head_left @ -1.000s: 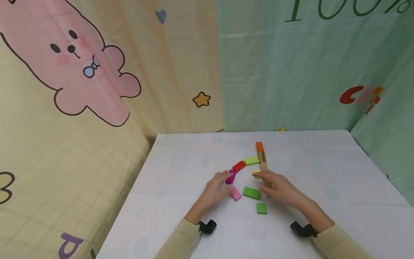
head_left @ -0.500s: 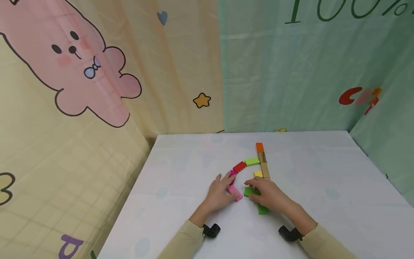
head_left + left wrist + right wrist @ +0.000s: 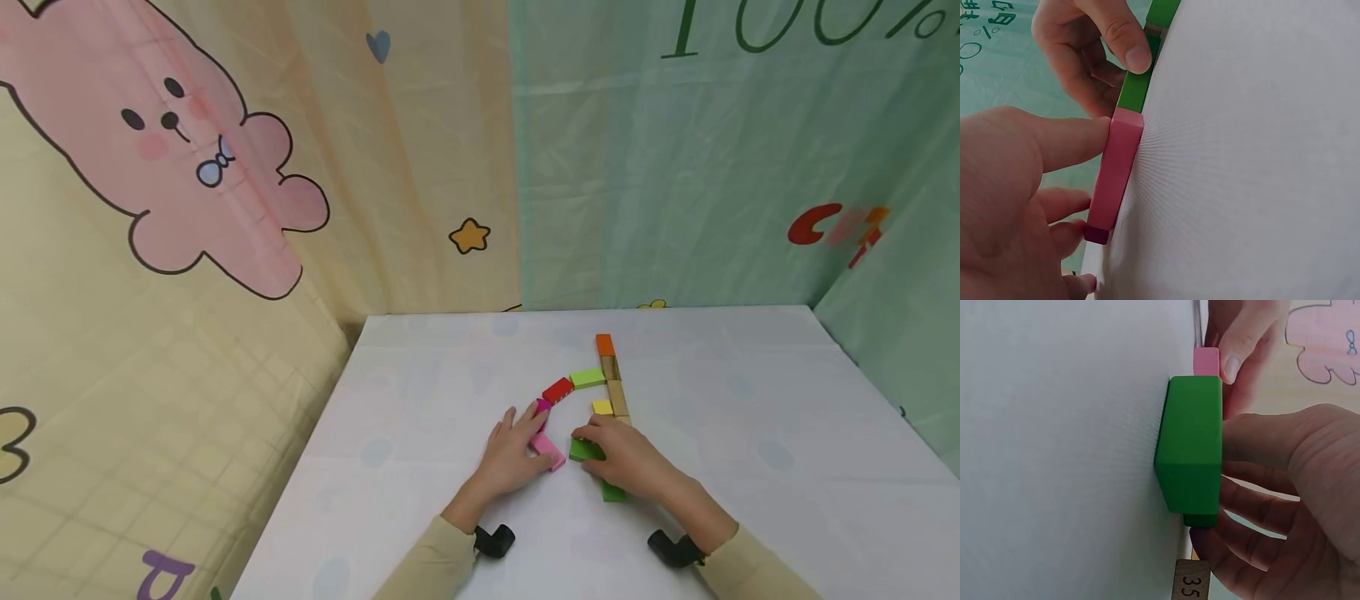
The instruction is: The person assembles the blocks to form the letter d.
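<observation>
My left hand (image 3: 510, 458) lies with spread fingers over a magenta block (image 3: 542, 407) and a pink block (image 3: 549, 451). Its thumb touches the pink block's near end. My right hand (image 3: 637, 462) pinches a long green block (image 3: 585, 451) between thumb and fingers, low over the table. In the left wrist view, that green block (image 3: 1132, 94) lines up with the end of the pink block (image 3: 1117, 169). A smaller green block (image 3: 613, 493) lies just below my right hand, partly covered by it; it looms in front in the right wrist view.
A red block (image 3: 557, 391) and a lime block (image 3: 587, 379) continue the curve up to a column of wooden blocks (image 3: 617, 397), topped by an orange block (image 3: 604, 344). A yellow block (image 3: 602, 407) sits beside the column. The white table (image 3: 420, 375) meets printed curtains behind.
My right hand has moved left and down from the wooden column and taken hold of the long green block. My left hand has shifted slightly right, further over the magenta and pink blocks.
</observation>
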